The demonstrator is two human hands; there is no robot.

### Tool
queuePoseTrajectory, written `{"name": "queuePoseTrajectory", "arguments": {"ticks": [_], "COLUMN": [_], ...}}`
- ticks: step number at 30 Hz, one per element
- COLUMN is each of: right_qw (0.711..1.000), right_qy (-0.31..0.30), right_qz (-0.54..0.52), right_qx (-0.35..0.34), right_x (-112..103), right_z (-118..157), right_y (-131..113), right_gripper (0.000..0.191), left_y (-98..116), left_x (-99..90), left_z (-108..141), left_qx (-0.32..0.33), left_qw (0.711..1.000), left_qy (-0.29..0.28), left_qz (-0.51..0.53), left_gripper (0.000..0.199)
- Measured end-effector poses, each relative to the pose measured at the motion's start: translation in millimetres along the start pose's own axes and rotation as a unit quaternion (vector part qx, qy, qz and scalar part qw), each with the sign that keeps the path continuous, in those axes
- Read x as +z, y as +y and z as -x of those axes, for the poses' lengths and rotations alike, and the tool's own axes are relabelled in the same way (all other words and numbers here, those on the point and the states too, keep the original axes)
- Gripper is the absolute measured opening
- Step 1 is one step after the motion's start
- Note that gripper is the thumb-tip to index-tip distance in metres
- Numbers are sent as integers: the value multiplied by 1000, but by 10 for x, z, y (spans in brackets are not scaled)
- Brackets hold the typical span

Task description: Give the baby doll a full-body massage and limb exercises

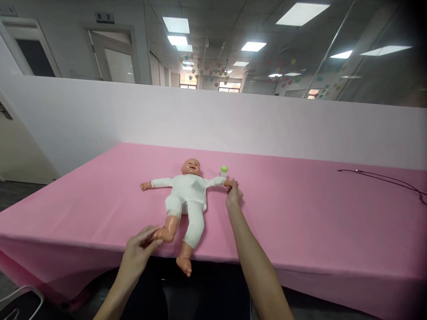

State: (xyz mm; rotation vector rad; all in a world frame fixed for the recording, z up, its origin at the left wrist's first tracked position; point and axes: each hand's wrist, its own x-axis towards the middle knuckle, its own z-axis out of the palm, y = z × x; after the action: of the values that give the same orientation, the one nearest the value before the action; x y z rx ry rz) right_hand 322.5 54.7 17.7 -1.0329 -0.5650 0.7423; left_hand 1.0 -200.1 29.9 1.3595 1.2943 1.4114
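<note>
A baby doll [189, 189] with a white cloth body lies on its back on a pink-covered table [300, 213], arms spread and head toward the wall. My left hand [140, 246] has its fingers and thumb around the doll's foot on the left. On the other side, my right hand [235, 195] pinches the doll's hand at the end of its outstretched arm. Just behind that arm stands a small bottle [223, 171] with a green cap, its lower part hidden by the sleeve. The doll's other foot hangs over the table's front edge.
A thin black cable [383, 178] lies at the table's right side. Behind the table rises a white wall [233, 120] with glass panels above it. A dark object with a pale curved frame [25, 298] is at the lower left.
</note>
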Motion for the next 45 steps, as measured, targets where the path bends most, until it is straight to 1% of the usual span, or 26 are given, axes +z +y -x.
{"name": "queuePoseTrajectory", "arguments": {"ticks": [3,5,7,8,10,12,14,16,17,18,19,20,22,24,26,27,29,31,33,35,36,38,40,42,44,45], "right_qw": [997,997,995,994,987,976,955,932,925,927,935,949,978,994,996,995,993,993,994,993,991,982,963,937,920,923], "right_qy": [76,59,0,-40,-125,-209,-297,-357,-370,-366,-345,-308,-197,-75,18,49,84,79,39,-33,-76,-170,-264,-341,-376,-370], "right_qz": [-20,-54,-92,-103,-97,-56,5,57,69,67,53,31,-22,-57,-62,-57,-45,-52,-76,-87,-80,-46,13,72,106,105], "right_qx": [18,23,23,23,19,17,25,39,47,53,57,59,60,56,57,58,64,68,68,72,74,66,41,13,-4,-6], "right_x": [-96,-81,-1,53,161,237,269,273,272,272,270,265,229,145,28,-28,-107,-116,-58,33,80,157,200,214,208,200], "right_z": [-107,-95,-25,29,166,327,481,589,613,614,590,541,384,190,15,-52,-137,-159,-130,-51,7,150,302,421,471,464], "right_y": [-2,-61,-144,-184,-238,-247,-217,-169,-145,-125,-110,-99,-85,-71,-50,-41,-36,-59,-107,-162,-185,-219,-240,-256,-267,-265], "right_gripper": [45,43,40,40,42,45,45,46,46,47,48,48,49,45,41,39,37,38,40,41,42,45,46,47,47,46], "left_y": [-91,-132,-112,-75,37,153,223,236,229,220,213,210,205,171,77,9,-141,-256,-285,-214,-150,3,134,199,200,186], "left_x": [-133,-166,-164,-147,-75,51,212,369,430,471,489,481,389,219,20,-74,-223,-306,-323,-284,-244,-124,46,245,420,477], "left_z": [366,466,403,308,4,-404,-828,-1168,-1280,-1345,-1360,-1328,-1143,-844,-484,-299,43,293,391,312,208,-98,-473,-828,-1075,-1138], "left_qx": [-37,-52,-57,-54,-35,-2,21,26,26,26,26,26,25,18,5,-6,-26,-37,-38,-24,-12,15,33,40,34,30], "left_qw": [999,999,998,998,999,999,999,996,994,992,992,992,994,998,999,1000,999,997,997,999,999,999,999,999,998,998], "left_qy": [-16,3,25,31,33,23,0,-19,-29,-38,-44,-47,-46,-39,-32,-25,-28,-39,-39,-15,2,30,27,22,9,3], "left_qz": [-10,0,7,9,14,27,49,87,104,114,117,115,91,55,19,7,-21,-46,-49,-37,-32,-28,-24,12,48,60], "left_gripper": [39,41,41,41,42,41,36,36,37,37,37,36,37,39,38,37,35,34,34,34,35,36,37,38,40,41]}}
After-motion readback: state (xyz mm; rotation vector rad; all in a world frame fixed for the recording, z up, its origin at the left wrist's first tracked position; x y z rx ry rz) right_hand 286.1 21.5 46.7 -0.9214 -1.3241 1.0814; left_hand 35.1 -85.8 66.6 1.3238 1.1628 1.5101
